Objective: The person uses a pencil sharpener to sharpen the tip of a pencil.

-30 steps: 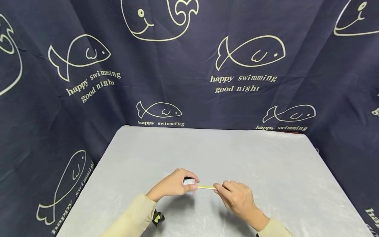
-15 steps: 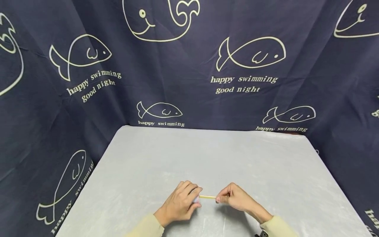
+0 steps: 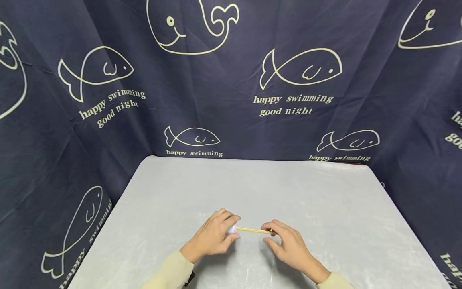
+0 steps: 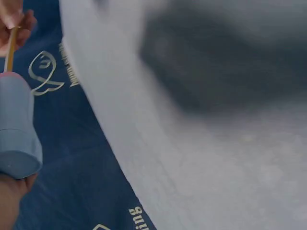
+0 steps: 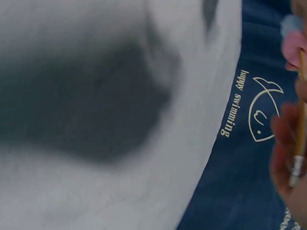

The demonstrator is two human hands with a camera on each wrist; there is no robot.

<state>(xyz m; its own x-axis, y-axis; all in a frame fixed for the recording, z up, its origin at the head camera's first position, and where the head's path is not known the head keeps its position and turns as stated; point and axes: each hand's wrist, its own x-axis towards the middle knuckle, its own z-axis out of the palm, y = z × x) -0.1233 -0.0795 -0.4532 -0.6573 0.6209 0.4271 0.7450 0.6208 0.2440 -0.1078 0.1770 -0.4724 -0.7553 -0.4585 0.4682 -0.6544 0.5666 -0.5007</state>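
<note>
In the head view my left hand grips a small pencil sharpener above the table. The left wrist view shows its waisted blue body and pink end. A yellow pencil runs sideways from that pink end, its tip hidden inside. My right hand holds the other part of the pencil, the index finger over it and the thumb lower. Seen from the right wrist, fingers curl beside the pencil, and its silvery end shows near the palm.
Both hands are over the front half of a light grey table. Dark blue curtains with fish drawings and lettering hang behind it and along both sides.
Both hands have turned about the pencil's line and risen slightly in the head view since half a second ago. The right fingers have spread wider, and more of the pencil shows between the hands.
</note>
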